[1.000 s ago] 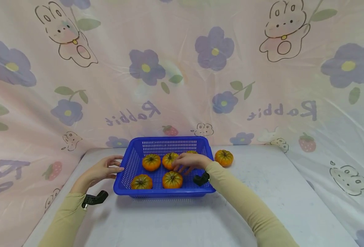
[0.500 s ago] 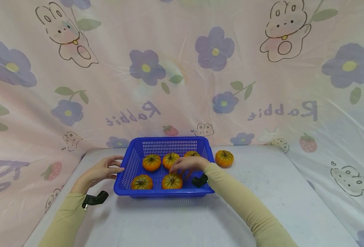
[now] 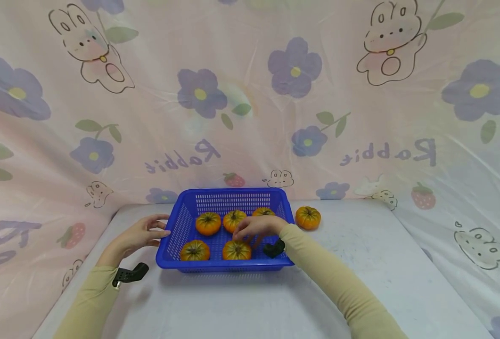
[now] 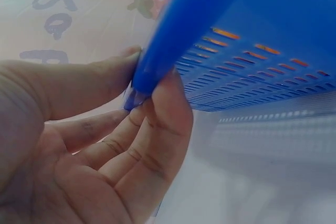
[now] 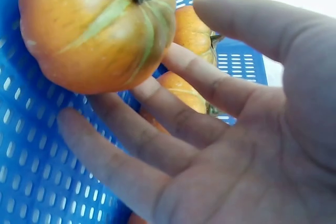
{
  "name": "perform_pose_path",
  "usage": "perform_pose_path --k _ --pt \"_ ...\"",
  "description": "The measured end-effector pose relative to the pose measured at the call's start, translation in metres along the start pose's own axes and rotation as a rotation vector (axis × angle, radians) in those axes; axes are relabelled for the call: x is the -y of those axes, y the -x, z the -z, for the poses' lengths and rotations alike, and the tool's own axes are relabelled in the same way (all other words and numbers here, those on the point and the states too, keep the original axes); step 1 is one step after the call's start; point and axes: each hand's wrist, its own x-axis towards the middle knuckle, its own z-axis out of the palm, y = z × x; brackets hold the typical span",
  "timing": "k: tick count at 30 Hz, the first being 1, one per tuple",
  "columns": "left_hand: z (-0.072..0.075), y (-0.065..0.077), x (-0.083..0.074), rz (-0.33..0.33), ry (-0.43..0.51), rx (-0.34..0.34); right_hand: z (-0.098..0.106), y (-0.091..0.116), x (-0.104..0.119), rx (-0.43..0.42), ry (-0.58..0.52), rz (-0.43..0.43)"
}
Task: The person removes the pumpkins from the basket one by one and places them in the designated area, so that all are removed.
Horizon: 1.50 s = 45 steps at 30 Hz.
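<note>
My left hand (image 3: 139,231) holds the left rim of a blue perforated basket (image 3: 226,263). The left wrist view shows thumb and fingers pinching that rim (image 4: 164,45) from both sides. Inside the basket sit several small orange pumpkins with green streaks. My right hand (image 3: 261,226) reaches in over the right part, beside the front middle pumpkin (image 3: 236,251). From the right wrist, this pumpkin (image 5: 97,32) looms large; the fingers stretch toward its underside and the thumb stands apart from it. Behind the right hand, a back right pumpkin (image 3: 263,212) is partly hidden.
One more pumpkin (image 3: 307,217) lies on the white table (image 3: 360,263), just right of the basket. At the front left inside the basket is another pumpkin (image 3: 195,250). A curtain (image 3: 250,141) printed with rabbits and flowers hangs behind the table.
My right hand has shifted slightly left and toward the front middle pumpkin, uncovering more of the back right one. The left hand stays on the rim.
</note>
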Motion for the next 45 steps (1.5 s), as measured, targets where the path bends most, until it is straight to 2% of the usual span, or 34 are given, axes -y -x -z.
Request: perform_pose_path --k 15,25,38,45 --pt "0.0006 -0.0004 -0.0001 0.002 -0.004 0.003 -0.0013 0.0015 -0.0015 0.017 -0.015 0.061" --pt "-0.0005 -0.0006 0.0010 -0.001 0.003 0.002 0.0003 0.0036 0.0000 0.014 0.003 0.038" --pt "-0.0007 0.0003 0.0005 -0.001 0.010 0.003 0.0026 0.0042 -0.0011 0.103 0.037 0.062" --pt "-0.0019 -0.0001 0.0002 0.001 0.009 -0.001 0.0057 0.0071 -0.0006 0.119 0.037 0.067"
